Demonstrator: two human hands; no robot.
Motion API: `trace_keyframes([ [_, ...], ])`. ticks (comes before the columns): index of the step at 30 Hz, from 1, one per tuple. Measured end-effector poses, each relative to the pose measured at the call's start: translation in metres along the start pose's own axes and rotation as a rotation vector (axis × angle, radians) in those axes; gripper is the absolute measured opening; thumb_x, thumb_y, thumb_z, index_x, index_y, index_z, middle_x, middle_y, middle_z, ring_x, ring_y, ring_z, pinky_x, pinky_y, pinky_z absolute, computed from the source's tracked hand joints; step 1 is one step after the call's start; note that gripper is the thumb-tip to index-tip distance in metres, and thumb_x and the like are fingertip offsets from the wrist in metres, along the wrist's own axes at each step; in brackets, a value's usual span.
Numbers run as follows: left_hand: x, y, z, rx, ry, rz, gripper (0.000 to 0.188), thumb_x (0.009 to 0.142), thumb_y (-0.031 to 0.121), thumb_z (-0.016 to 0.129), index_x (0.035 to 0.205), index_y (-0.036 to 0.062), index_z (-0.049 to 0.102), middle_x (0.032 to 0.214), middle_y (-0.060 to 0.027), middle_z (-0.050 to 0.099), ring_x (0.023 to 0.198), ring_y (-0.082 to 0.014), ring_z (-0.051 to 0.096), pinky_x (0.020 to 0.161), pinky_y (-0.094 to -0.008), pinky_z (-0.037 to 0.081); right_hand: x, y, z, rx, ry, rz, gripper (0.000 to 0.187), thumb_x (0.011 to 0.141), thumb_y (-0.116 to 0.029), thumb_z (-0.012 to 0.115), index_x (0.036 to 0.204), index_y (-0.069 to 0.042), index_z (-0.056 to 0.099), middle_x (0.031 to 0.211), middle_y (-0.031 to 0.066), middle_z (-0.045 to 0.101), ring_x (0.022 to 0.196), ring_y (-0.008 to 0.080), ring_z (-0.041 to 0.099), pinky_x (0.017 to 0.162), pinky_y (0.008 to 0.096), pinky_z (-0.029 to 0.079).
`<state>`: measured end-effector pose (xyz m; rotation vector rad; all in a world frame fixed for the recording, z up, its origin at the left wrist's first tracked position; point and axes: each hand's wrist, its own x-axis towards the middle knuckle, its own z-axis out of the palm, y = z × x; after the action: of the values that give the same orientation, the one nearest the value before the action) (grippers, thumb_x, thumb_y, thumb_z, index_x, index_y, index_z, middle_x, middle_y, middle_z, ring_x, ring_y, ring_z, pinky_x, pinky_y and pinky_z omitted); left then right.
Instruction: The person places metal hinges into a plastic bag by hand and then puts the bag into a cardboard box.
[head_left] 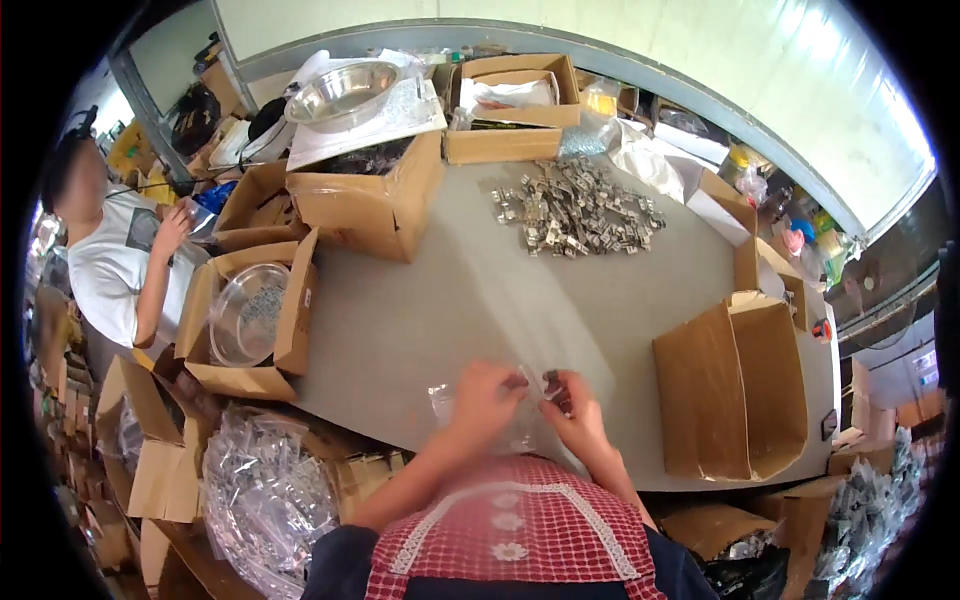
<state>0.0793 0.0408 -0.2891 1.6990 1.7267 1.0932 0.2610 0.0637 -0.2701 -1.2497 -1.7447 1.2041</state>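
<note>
A small clear plastic bag [521, 432] hangs between my two hands, just above the near edge of the grey table. The fingers of my left hand [484, 398] are closed on the bag's left side, somewhat smeared by motion. On the other side, my right hand [578, 416] pinches the bag near its top. Small dark pieces show at the fingertips of my right hand, too small to name. Farther off on the table lies a loose pile of small metal clips or brackets [575, 210], apart from both hands.
An open cardboard box [690, 400] stands at the right. To the left, another box [290, 340] holds a clear bowl, beside a co-worker [125, 260]. A metal basin [345, 95] sits at the back. Below left is a heap of filled plastic bags [265, 500].
</note>
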Motion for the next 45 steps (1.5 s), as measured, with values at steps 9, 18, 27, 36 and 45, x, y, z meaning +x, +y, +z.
trace_keyframes([
  [9,0.0,0.007,-0.015,-0.063,-0.057,0.021,0.015,0.075,0.015,0.073,0.086,0.0075,0.067,0.083,-0.0062,0.068,0.084,-0.0246,0.06,0.092,-0.0448,0.042,-0.002,0.021,-0.011,-0.088,-0.289,0.028,0.021,0.087,-0.016,0.065,0.102,-0.002,0.065,0.091,0.0127,0.067,0.082,0.0192,0.066,0.073,0.0324,0.052],
  [18,-0.002,0.021,-0.013,0.635,0.278,0.333,0.026,0.075,0.016,0.072,0.098,0.007,0.064,0.091,-0.01,0.068,0.107,-0.0347,0.056,0.091,-0.0434,0.045,-0.003,0.029,-0.012,0.185,-0.36,0.245,0.021,0.088,-0.019,0.067,0.091,0.001,0.064,0.068,0.0073,0.063,0.058,0.0132,0.06,0.054,0.0297,0.048],
  [27,-0.015,0.029,-0.012,-0.193,-0.596,-0.291,0.037,0.096,0.035,0.055,0.11,0.0029,0.067,0.086,-0.0146,0.068,0.08,-0.0254,0.066,0.073,-0.0385,0.051,-0.012,-0.01,-0.011,0.449,-0.367,0.422,0.006,0.076,-0.008,0.065,0.075,-0.007,0.059,0.067,-0.0041,0.056,0.06,0.0036,0.042,0.051,0.022,0.027],
  [36,-0.014,0.022,-0.014,-0.593,-0.567,-0.358,0.032,0.097,0.031,0.054,0.095,0.0015,0.066,0.079,-0.0023,0.063,0.076,-0.0099,0.056,0.063,-0.0291,0.046,-0.005,-0.006,-0.014,0.618,-0.328,0.526,0.012,0.082,-0.014,0.063,0.076,-0.004,0.061,0.067,-0.0026,0.052,0.061,0.0061,0.044,0.055,0.0246,0.033],
  [45,-0.022,0.016,0.007,-0.248,-0.253,-0.361,0.019,0.084,0.023,0.063,0.085,0.0053,0.067,0.074,-0.0088,0.065,0.066,-0.0144,0.059,0.059,-0.0321,0.046,-0.008,0.03,0.002,-0.419,0.17,-0.273,0.011,0.083,-0.011,0.064,0.079,-0.002,0.06,0.062,0.0111,0.06,0.049,0.0232,0.056,0.048,0.0355,0.046],
])
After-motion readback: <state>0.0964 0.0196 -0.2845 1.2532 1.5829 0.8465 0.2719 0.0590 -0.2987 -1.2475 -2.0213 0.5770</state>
